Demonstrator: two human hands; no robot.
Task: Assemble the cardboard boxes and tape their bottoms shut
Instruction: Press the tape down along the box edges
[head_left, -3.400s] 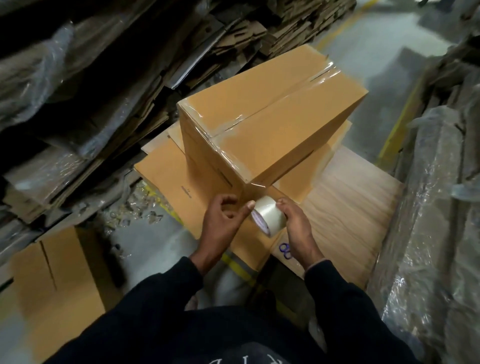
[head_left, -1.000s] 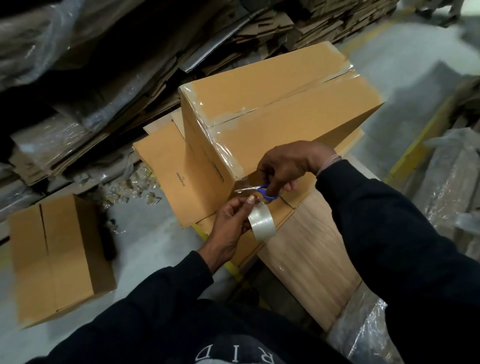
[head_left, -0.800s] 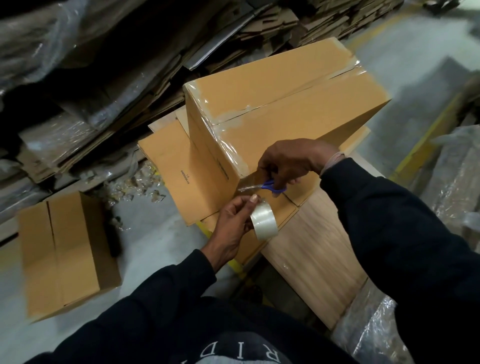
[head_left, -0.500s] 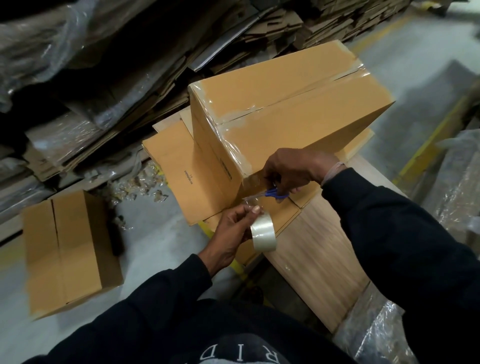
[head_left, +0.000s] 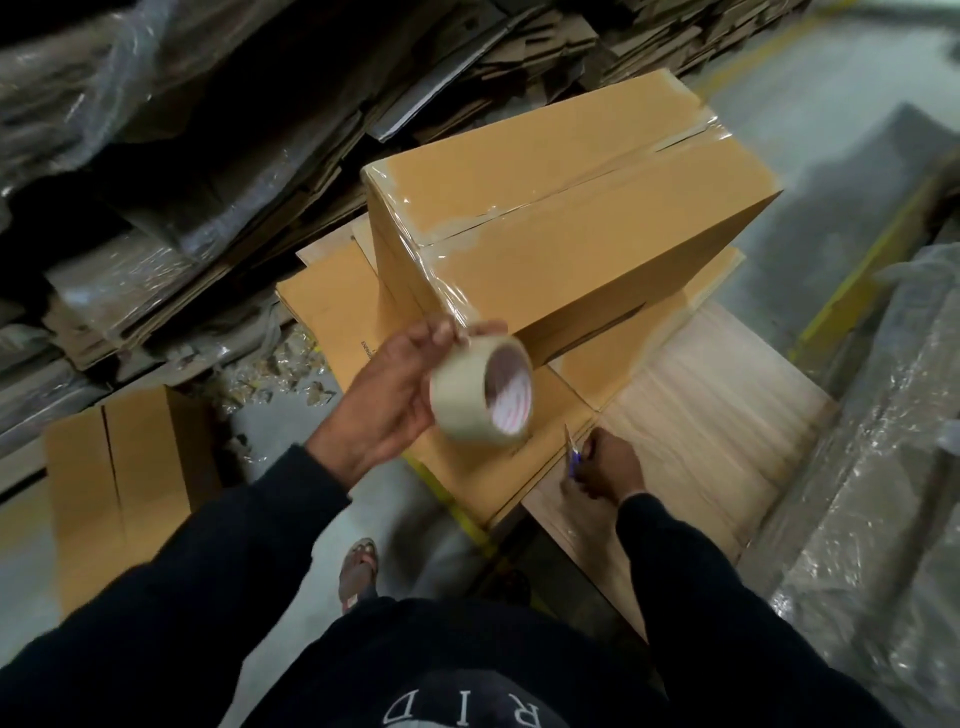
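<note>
My left hand (head_left: 384, 395) gripped the tape roll (head_left: 480, 397), raised in front of the taped cardboard box (head_left: 566, 223). That box stood on flat cardboard sheets (head_left: 332, 312) over the wooden worktop (head_left: 696, 415). My right hand (head_left: 605, 470) rested low on the worktop, holding blue-handled scissors (head_left: 571, 454). Another box (head_left: 124, 483) lay on the floor (head_left: 31, 561) to my left.

— Is anything showing letters you can read?
— Large pale letters "R I D" are showing upside down on the dark shirt (head_left: 467, 712). Small print is running along the flat cardboard sheet (head_left: 332, 312), and red print is circling inside the tape roll (head_left: 480, 395); both too blurred.
</note>
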